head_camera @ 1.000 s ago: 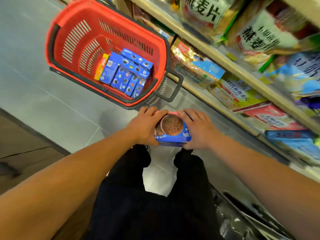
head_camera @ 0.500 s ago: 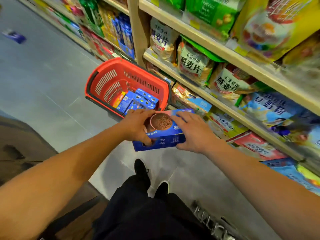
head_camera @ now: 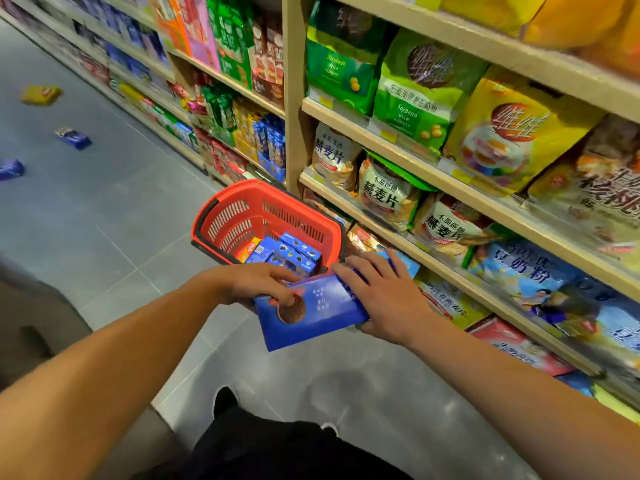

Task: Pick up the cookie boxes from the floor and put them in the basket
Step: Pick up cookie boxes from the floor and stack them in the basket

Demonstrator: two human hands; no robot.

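A blue cookie box with a brown cookie printed on it is held in the air between both hands, just in front of the red basket. My left hand grips its left end with the thumb on the cookie picture. My right hand lies over its right end, fingers spread on top. The basket stands on the floor against the shelf and holds several blue cookie boxes and a yellow one.
Three more boxes lie on the grey floor far left: a yellow box, a blue box and another blue box. Stocked shelves run along the right. My feet are below the hands.
I have risen, so the view lifted and the aisle floor shows. The box came up off the floor and has tilted, its long face now toward me, still in both hands.
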